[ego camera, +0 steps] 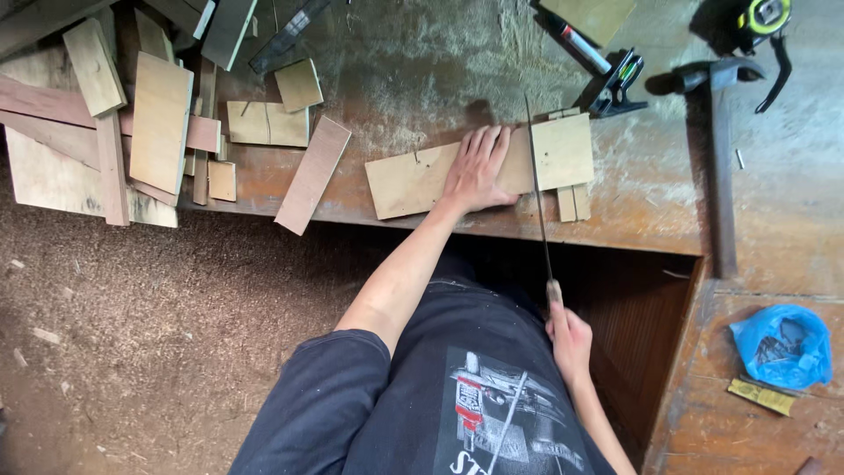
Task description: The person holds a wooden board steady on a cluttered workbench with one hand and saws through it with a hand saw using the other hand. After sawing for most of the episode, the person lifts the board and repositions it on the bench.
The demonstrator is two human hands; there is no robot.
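Plywood, pale tan: a long flat board (479, 167) is pinned to the workbench (422, 53) by the left hand (476, 167), which is laid palm-down w/ fingers spread flat on the board's middle. Just right of that hand, the thin blade of a handsaw (538, 189) is seen running across the board, approx. at right angles to its length. The saw's handle is gripped in the right hand (570, 339), closed round it, well below the bench edge and near the person's body.

Progress, as judged: the cut looks begun but not finished. The blade sits in or on the board; whether a kerf is open under it can't be told. The section right of the blade is not seen hanging loose or dropped. It rests on small wood strips (573, 200) under the board.

Far left of the left hand, a heap of offcuts (132, 123) is piled, so similar cutting has prob. been done already. Beyond the right hand, up and to the right, a hammer (721, 149), a tape measure (763, 18) and a marker (576, 40) are lying unused.
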